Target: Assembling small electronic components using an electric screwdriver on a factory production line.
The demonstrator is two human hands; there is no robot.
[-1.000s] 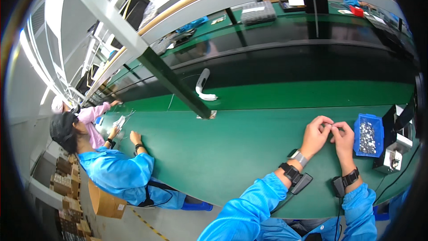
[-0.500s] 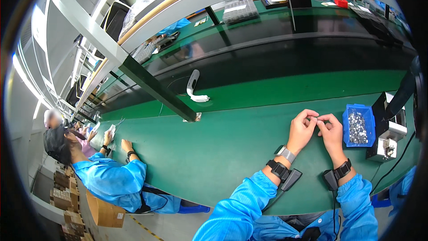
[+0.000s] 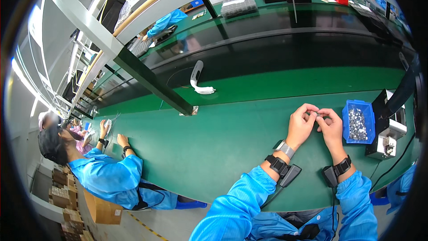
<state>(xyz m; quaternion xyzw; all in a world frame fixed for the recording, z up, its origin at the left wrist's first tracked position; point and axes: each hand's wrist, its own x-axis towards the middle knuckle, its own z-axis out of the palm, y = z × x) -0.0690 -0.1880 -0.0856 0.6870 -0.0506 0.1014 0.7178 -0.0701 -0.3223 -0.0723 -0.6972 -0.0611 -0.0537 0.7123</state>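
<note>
My left hand (image 3: 301, 124) and my right hand (image 3: 331, 127) meet above the green workbench (image 3: 214, 143). Their fingertips pinch a small metal part (image 3: 313, 114) between them; the part is too small to make out. Both wrists carry black strapped devices, and both arms wear blue sleeves. Just right of my right hand sits a blue bin (image 3: 357, 121) filled with several small shiny metal parts.
A black and metal fixture (image 3: 389, 129) stands right of the bin. A white curved bracket (image 3: 198, 78) lies on the belt strip behind. A co-worker in blue (image 3: 104, 174) sits at the left with hands on the bench. Cardboard boxes (image 3: 100, 207) stand on the floor.
The view has shifted, so my hands sit slightly lower and more to the left in the picture. They stay together on the small part.
</note>
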